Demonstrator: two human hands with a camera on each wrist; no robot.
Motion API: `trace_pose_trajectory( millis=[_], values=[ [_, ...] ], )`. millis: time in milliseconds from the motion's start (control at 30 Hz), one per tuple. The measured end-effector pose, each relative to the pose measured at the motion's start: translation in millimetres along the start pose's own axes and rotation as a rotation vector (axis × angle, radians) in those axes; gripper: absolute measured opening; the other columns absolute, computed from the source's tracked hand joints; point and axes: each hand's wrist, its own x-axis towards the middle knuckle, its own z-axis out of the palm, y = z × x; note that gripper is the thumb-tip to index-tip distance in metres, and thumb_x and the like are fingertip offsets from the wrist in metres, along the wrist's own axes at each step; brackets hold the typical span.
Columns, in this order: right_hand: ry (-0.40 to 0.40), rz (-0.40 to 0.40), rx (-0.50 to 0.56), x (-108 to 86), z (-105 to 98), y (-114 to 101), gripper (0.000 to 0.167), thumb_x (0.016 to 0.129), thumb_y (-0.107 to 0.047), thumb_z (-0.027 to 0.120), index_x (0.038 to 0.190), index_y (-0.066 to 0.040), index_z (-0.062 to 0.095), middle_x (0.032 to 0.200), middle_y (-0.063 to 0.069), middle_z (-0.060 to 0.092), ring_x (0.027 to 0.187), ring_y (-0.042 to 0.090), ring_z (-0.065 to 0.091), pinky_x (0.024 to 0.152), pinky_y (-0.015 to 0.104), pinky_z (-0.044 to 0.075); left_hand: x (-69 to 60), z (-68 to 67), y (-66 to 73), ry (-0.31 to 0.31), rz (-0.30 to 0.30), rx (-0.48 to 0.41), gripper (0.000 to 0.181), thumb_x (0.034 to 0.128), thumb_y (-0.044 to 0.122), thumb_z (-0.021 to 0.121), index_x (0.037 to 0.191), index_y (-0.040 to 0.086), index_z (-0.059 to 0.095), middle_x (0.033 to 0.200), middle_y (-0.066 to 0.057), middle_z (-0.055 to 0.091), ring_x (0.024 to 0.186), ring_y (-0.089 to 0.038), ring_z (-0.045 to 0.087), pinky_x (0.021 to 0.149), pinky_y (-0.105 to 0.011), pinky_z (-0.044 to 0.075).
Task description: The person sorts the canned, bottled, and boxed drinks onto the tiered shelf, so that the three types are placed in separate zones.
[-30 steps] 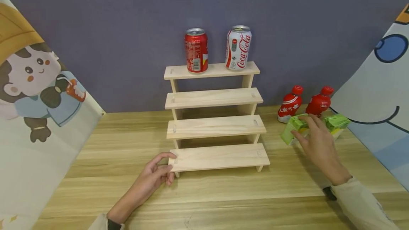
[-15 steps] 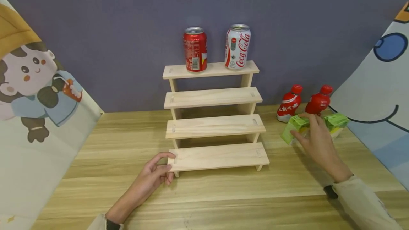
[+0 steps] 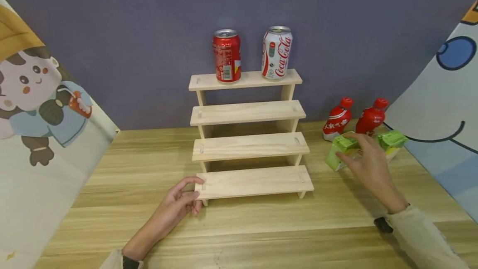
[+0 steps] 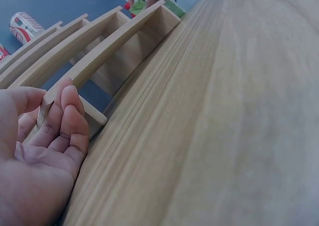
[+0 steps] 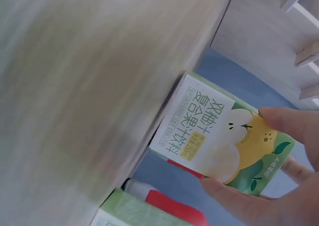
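My left hand (image 3: 173,209) pinches the left end of the lowest step of a four-step wooden rack (image 3: 254,182); the left wrist view shows thumb and fingers around the board's edge (image 4: 94,56). On the right, my right hand (image 3: 369,165) grips a green and white juice carton (image 3: 335,159) across its upper part. In the right wrist view the carton (image 5: 199,121) has its printed front towards the camera, with thumb and fingers on opposite sides. A second green carton (image 3: 393,139) stands just right of that hand, partly hidden by it.
Two red-capped bottles (image 3: 337,119) (image 3: 371,117) stand behind the cartons. A red can (image 3: 227,57) and a white can (image 3: 277,53) stand on the rack's top step. A dark wall is behind, with printed panels at both sides.
The held carton has shifted very slightly left with my right hand. My left hand keeps its grip on the rack. The head view has shifted slightly.
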Motion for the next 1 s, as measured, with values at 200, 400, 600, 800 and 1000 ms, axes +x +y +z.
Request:
trace_pose_trajectory(
  millis=[200, 400, 600, 800, 1000],
  values=[
    [0.007, -0.009, 0.016, 0.7, -2.7, -9.7, 0.059, 0.069, 0.002, 0.088, 0.121, 0.001, 0.062, 0.116, 0.023, 0.062, 0.101, 0.037, 0.059, 0.075, 0.003, 0.034, -1.1, 0.8, 0.2, 0.013, -0.007, 0.012, 0.038, 0.1063, 0.010, 0.045, 0.142, 0.001, 0.036, 0.081, -0.005, 0.066, 0.075, -0.013, 0.060, 0.070, -0.024, 0.052],
    [0.017, 0.002, 0.042, 1.1, -7.9, -16.8, 0.058, 0.070, 0.003, 0.087, 0.122, 0.000, 0.063, 0.121, 0.022, 0.060, 0.106, 0.037, 0.057, 0.079, -0.001, 0.030, -0.8, 0.4, -0.5, 0.012, -0.006, 0.025, 0.038, 0.1062, 0.010, 0.045, 0.142, 0.000, 0.036, 0.080, -0.006, 0.065, 0.075, -0.014, 0.060, 0.070, -0.024, 0.053],
    [0.044, -0.028, 0.032, 3.9, -12.7, -23.5, 0.059, 0.068, 0.004, 0.088, 0.121, 0.001, 0.064, 0.120, 0.022, 0.061, 0.104, 0.037, 0.058, 0.078, 0.001, 0.031, 1.2, 1.8, -2.6, 0.032, -0.020, 0.017, 0.040, 0.1060, 0.012, 0.047, 0.143, 0.002, 0.036, 0.077, -0.006, 0.066, 0.073, -0.014, 0.061, 0.070, -0.025, 0.054],
    [0.065, -0.071, 0.021, 10.3, -17.2, -30.9, 0.060, 0.067, 0.004, 0.089, 0.122, -0.001, 0.065, 0.116, 0.021, 0.062, 0.096, 0.032, 0.058, 0.076, 0.010, 0.037, 1.9, 2.3, -1.9, 0.008, -0.004, 0.011, 0.039, 0.1066, 0.011, 0.045, 0.143, 0.002, 0.036, 0.078, -0.005, 0.066, 0.074, -0.013, 0.061, 0.071, -0.025, 0.053],
    [0.080, -0.098, 0.040, 16.4, -22.4, -43.4, 0.060, 0.067, 0.004, 0.089, 0.121, 0.000, 0.065, 0.116, 0.021, 0.062, 0.094, 0.032, 0.059, 0.078, 0.007, 0.034, -0.2, 1.0, 0.1, 0.007, 0.006, 0.025, 0.039, 0.1064, 0.010, 0.045, 0.143, 0.001, 0.036, 0.079, -0.005, 0.066, 0.074, -0.014, 0.061, 0.071, -0.026, 0.054]
  ],
)
